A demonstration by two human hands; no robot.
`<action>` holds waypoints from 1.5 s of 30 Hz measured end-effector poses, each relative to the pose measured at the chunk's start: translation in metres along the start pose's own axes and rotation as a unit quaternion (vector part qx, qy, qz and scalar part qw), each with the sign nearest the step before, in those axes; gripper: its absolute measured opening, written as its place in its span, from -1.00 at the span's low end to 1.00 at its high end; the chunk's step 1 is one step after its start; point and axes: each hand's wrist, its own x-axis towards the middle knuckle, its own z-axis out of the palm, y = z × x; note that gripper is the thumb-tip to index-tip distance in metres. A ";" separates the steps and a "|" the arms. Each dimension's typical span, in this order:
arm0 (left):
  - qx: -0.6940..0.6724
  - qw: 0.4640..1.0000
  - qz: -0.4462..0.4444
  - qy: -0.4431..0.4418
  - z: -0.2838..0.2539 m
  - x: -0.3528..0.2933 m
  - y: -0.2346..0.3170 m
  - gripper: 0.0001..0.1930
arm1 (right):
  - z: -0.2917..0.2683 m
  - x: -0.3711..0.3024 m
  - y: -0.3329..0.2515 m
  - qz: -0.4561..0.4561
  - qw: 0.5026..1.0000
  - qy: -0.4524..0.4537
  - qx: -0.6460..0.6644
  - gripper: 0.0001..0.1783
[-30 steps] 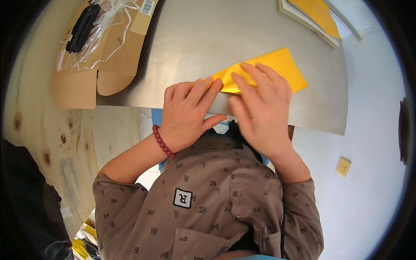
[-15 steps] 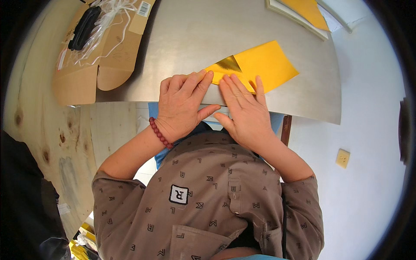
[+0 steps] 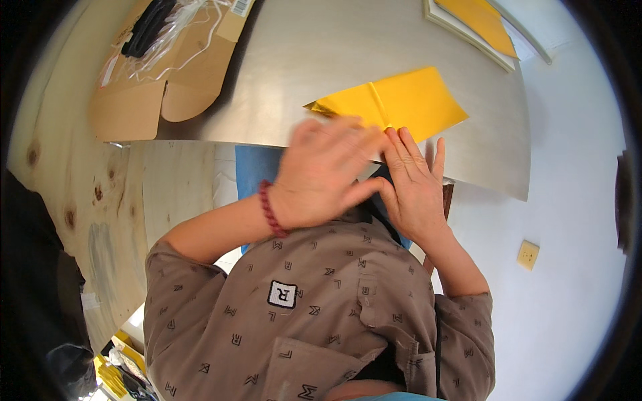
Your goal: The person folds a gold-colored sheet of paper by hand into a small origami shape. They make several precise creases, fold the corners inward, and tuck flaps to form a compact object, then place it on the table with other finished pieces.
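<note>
Yellow creased paper (image 3: 418, 103) lies at 1 o'clock on a metal table (image 3: 287, 53) as the flat, unclenched right hand (image 3: 414, 177) touches its near edge, the blurred left hand (image 3: 328, 167), fingers loosely extended, close at that hand's 9 o'clock, paper contact unclear.

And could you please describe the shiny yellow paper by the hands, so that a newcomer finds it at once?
Start at the broad grey metal table across the top. At its near edge, just beyond the person's right hand, lies the shiny, creased yellow paper. Unlike the other yellow sheet at the table's far right, this one has the right fingertips on it.
</note>
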 end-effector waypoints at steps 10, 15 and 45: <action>0.025 0.997 -0.044 -0.052 0.005 -0.018 -0.014 -0.23 | -0.004 0.000 -0.001 0.005 1.000 -0.023 -0.001 -0.30; 0.064 0.994 -0.046 -0.070 -0.009 -0.026 -0.032 -0.25 | -0.005 0.000 0.000 0.008 1.000 -0.021 -0.001 -0.31; 0.044 0.977 0.122 -0.169 0.134 0.120 0.106 -0.42 | -0.028 0.094 0.131 -0.022 0.996 -0.006 0.086 -0.67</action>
